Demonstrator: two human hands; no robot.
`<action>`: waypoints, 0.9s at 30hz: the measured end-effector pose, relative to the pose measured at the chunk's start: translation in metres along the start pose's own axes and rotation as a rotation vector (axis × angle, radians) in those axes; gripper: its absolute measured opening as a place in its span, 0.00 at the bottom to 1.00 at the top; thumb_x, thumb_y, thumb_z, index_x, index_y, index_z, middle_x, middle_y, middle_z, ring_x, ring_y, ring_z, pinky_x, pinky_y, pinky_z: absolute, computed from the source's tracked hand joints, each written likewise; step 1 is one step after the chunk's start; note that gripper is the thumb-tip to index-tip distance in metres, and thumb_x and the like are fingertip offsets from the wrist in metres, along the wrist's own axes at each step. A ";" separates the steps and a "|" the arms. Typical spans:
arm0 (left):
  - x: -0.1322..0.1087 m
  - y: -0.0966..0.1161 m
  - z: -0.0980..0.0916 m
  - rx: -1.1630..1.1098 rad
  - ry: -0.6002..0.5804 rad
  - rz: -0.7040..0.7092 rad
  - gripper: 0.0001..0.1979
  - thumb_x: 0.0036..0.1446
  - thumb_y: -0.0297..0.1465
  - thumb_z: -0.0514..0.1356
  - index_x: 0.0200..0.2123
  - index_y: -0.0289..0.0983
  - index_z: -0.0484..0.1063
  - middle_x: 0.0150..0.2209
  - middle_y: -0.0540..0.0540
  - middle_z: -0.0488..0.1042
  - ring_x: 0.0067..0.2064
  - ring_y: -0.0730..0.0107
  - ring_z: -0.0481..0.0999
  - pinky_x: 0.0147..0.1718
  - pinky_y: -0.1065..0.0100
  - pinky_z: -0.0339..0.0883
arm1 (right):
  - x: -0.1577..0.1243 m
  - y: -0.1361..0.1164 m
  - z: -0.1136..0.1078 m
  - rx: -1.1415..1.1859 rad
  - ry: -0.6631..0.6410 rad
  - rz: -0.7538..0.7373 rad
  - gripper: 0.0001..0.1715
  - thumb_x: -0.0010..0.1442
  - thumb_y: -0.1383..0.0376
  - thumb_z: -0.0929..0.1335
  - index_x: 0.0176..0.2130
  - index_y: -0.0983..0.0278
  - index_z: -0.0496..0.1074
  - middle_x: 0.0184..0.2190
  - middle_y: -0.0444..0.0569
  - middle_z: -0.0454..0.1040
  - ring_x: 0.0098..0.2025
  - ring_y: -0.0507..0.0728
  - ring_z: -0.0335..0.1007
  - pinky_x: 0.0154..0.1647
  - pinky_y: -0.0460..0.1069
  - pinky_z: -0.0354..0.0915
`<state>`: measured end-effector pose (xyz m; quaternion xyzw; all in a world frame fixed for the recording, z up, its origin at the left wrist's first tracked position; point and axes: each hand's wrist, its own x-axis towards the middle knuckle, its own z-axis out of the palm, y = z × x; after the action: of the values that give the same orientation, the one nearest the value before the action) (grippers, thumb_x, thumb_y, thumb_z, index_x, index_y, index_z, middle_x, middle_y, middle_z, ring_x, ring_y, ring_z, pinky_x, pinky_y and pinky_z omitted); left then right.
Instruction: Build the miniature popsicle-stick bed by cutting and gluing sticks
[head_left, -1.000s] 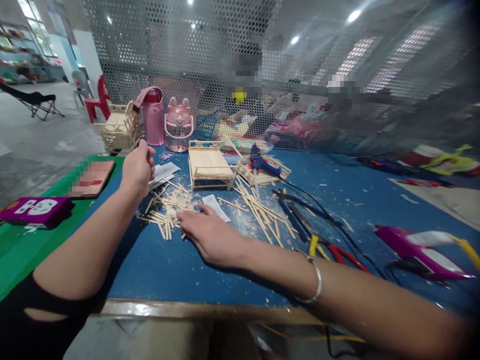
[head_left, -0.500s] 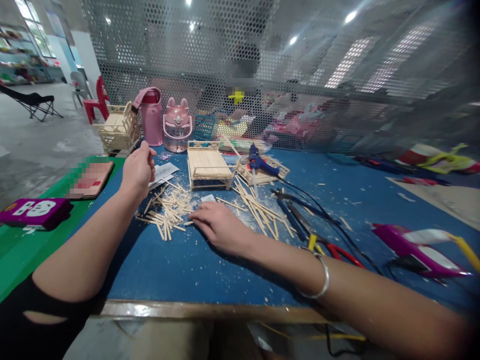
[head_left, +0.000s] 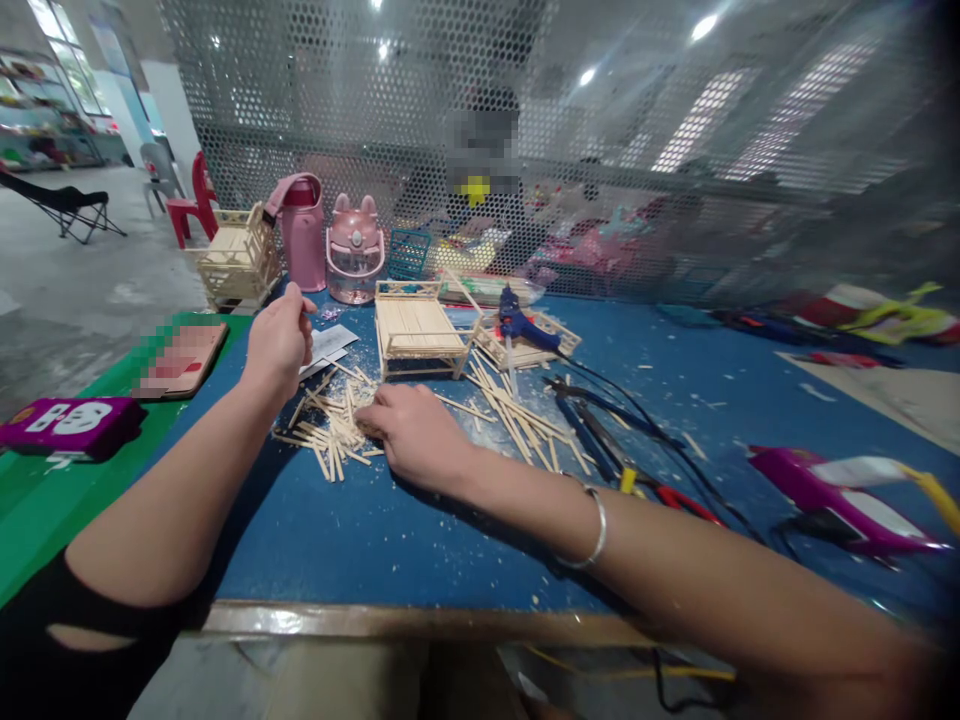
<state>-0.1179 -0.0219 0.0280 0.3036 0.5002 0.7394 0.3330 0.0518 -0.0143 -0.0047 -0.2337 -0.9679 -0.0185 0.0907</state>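
My left hand (head_left: 279, 335) is raised over the left part of the blue table, its fingers curled closed; whatever they may hold is hidden. My right hand (head_left: 416, 432) reaches into the right side of a pile of short wooden sticks (head_left: 322, 425), fingers bent down and together, the tips out of sight among the sticks. Just behind it stands a miniature bed frame (head_left: 420, 325) made of thin sticks. Longer sticks (head_left: 517, 415) lie to its right. A blue glue gun (head_left: 525, 325) rests on another stick piece (head_left: 491, 350).
Pliers (head_left: 592, 430) and a black cable lie to the right, beside a purple and white device (head_left: 840, 500). Two pink bottles (head_left: 304, 240) and a second stick model (head_left: 238, 255) stand at the back left. Behind rises a perforated metal screen (head_left: 360, 100), with a person beyond.
My right hand has moved left, from the near right edge of the stick pile into it. The short stick seen at its fingertips before is now hidden. My left hand has barely moved.
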 end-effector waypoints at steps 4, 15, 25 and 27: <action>-0.002 0.000 0.000 0.000 -0.007 0.004 0.18 0.62 0.38 0.48 0.21 0.37 0.59 0.11 0.60 0.47 0.10 0.83 0.43 0.10 0.78 0.36 | 0.011 0.005 0.002 -0.042 0.026 0.051 0.23 0.56 0.73 0.59 0.47 0.59 0.71 0.34 0.52 0.70 0.33 0.55 0.61 0.29 0.50 0.46; 0.008 0.009 -0.010 -0.017 0.064 0.038 0.17 0.60 0.40 0.50 0.22 0.37 0.59 0.11 0.60 0.49 0.11 0.83 0.45 0.09 0.79 0.38 | 0.032 0.000 0.001 0.006 -0.063 0.136 0.24 0.54 0.72 0.60 0.50 0.61 0.67 0.41 0.52 0.73 0.36 0.56 0.69 0.31 0.49 0.57; 0.016 0.006 -0.018 0.006 0.136 0.027 0.16 0.61 0.37 0.49 0.21 0.37 0.59 0.11 0.59 0.50 0.10 0.82 0.46 0.08 0.79 0.39 | 0.030 -0.018 -0.009 -0.011 -0.230 0.081 0.16 0.54 0.73 0.61 0.39 0.63 0.73 0.38 0.52 0.76 0.37 0.59 0.73 0.29 0.49 0.62; 0.016 0.005 -0.018 0.020 0.129 0.029 0.17 0.60 0.37 0.49 0.21 0.37 0.59 0.11 0.59 0.50 0.10 0.82 0.46 0.09 0.78 0.38 | 0.014 -0.020 -0.013 0.019 -0.183 0.001 0.20 0.55 0.72 0.60 0.45 0.60 0.70 0.43 0.51 0.75 0.38 0.58 0.72 0.29 0.49 0.62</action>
<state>-0.1420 -0.0202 0.0290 0.2658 0.5234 0.7573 0.2863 0.0327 -0.0268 0.0108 -0.2341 -0.9721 0.0121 0.0040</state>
